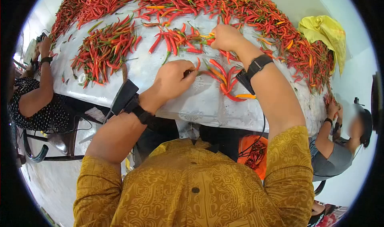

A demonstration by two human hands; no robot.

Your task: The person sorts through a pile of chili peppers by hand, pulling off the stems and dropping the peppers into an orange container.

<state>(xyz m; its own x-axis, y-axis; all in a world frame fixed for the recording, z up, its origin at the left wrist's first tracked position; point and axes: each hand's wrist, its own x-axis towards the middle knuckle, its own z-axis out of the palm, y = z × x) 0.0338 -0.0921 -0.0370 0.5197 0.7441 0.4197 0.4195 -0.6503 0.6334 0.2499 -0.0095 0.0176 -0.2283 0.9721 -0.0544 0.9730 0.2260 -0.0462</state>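
My left hand (174,80) is closed over the near part of the table, fingers curled, with a small red chili pepper (198,63) at its fingertips. Farther forward, my right hand (229,38) pinches a chili pepper at the edge of a loose cluster of red chili peppers (173,42); its fingers partly hide what they grip. Between my wrists lies a small bunch of red and orange chili peppers (224,80), some tips pointing toward me. To the left of my left hand spreads a larger pile of red chili peppers with green stems (106,53).
A long heap of chili peppers (256,17) lines the far side of the white-covered table (180,115). A yellow sack (324,31) stands at the right. An orange container with chilies (262,173) sits below the edge. People work at left (40,103) and right (338,147).
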